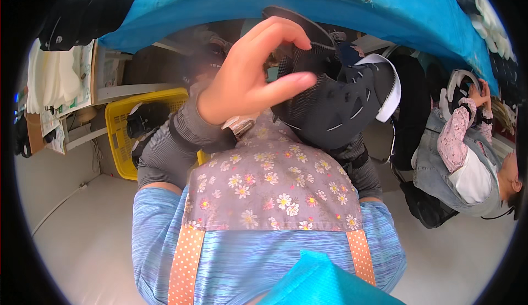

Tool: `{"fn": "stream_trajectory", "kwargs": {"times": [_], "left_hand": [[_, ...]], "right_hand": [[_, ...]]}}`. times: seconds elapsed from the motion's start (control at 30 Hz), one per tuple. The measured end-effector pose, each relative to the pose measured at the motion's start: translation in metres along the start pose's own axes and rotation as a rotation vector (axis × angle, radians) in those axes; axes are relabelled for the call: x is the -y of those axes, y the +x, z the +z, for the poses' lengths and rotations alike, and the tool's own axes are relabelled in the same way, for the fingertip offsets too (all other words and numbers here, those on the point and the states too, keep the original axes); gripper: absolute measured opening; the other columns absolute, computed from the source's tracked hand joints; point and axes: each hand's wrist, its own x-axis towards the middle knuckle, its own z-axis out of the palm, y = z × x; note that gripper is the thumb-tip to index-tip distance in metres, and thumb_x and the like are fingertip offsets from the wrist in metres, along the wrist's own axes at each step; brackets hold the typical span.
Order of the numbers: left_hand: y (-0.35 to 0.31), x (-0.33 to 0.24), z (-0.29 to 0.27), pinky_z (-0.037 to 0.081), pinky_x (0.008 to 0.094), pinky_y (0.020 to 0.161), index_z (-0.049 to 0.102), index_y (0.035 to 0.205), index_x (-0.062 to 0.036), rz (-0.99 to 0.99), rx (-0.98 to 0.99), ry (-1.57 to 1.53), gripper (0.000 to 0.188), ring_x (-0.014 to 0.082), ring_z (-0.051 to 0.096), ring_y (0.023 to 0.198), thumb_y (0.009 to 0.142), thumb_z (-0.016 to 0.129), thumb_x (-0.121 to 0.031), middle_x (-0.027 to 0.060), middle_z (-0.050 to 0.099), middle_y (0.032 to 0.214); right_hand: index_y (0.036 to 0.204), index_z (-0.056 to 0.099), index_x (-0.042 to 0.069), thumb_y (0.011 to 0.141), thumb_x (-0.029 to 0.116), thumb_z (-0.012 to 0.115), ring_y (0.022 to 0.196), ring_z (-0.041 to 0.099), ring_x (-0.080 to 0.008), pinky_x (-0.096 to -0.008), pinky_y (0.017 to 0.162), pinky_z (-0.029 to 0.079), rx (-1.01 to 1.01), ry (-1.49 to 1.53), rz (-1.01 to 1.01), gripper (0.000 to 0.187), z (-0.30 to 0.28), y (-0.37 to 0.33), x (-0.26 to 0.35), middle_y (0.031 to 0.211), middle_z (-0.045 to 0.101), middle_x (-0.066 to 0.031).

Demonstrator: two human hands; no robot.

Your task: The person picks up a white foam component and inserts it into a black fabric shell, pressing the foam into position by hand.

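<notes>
A black mesh shoe (344, 104) with a white sole (391, 88) is held up over my lap, its sole toward the right and its opening toward the table. My left hand (250, 66) is raised beside the shoe's opening. Its thumb and index finger curve apart, with no object visible between them. The fingertips overlap the shoe in the picture, and I cannot tell if they touch it. My right forearm, in a striped grey sleeve, runs up behind the shoe. The shoe hides my right hand, so its grip does not show.
A table with a blue cover (247, 3) spans the front. Black shoe pieces (88, 16) lie at its left end, with white sole-shaped pieces (60, 77) below. A yellow basket (116, 140) with black items stands left. At right, a person (462, 151) sits handling a greyish curved item.
</notes>
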Motion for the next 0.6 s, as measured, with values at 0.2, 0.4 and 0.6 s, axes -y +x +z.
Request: {"fn": "stream_trajectory", "kwargs": {"times": [0.2, 0.4, 0.6], "left_hand": [[-0.012, 0.021, 0.005, 0.04, 0.0316, 0.099, 0.046, 0.122, -0.0036, -0.509, 0.169, -0.515, 0.042, 0.0158, 0.052, 0.11, 0.09, 0.063, -0.025, 0.0064, 0.052, 0.116], [-0.007, 0.031, 0.014, 0.041, 0.0271, 0.091, 0.048, 0.118, -0.0014, -0.435, 0.332, -0.616, 0.047, 0.0109, 0.049, 0.104, 0.093, 0.059, -0.04, 0.0045, 0.053, 0.111], [-0.025, 0.045, 0.026, 0.039, 0.0244, 0.065, 0.05, 0.094, -0.0017, -0.327, 0.219, -0.399, 0.057, 0.0087, 0.041, 0.075, 0.087, 0.061, -0.057, 0.0, 0.048, 0.082]], "right_hand": [[0.141, 0.034, 0.002, 0.101, 0.021, 0.042, 0.126, 0.044, -0.018, -0.0292, 0.105, 0.038, -0.011, 0.08, 0.047, 0.045, 0.012, -0.006, 0.002, 0.137, 0.043, -0.0103], [0.146, 0.028, 0.002, 0.103, 0.025, 0.039, 0.13, 0.041, -0.0173, -0.0279, 0.109, 0.035, 0.053, 0.539, 0.246, 0.05, 0.008, -0.003, -0.019, 0.142, 0.04, -0.0098], [0.141, 0.034, 0.0, 0.102, 0.024, 0.041, 0.123, 0.047, -0.0158, -0.0268, 0.104, 0.04, 0.072, 0.336, 0.088, 0.046, 0.02, -0.006, 0.019, 0.136, 0.046, -0.0101]]}}
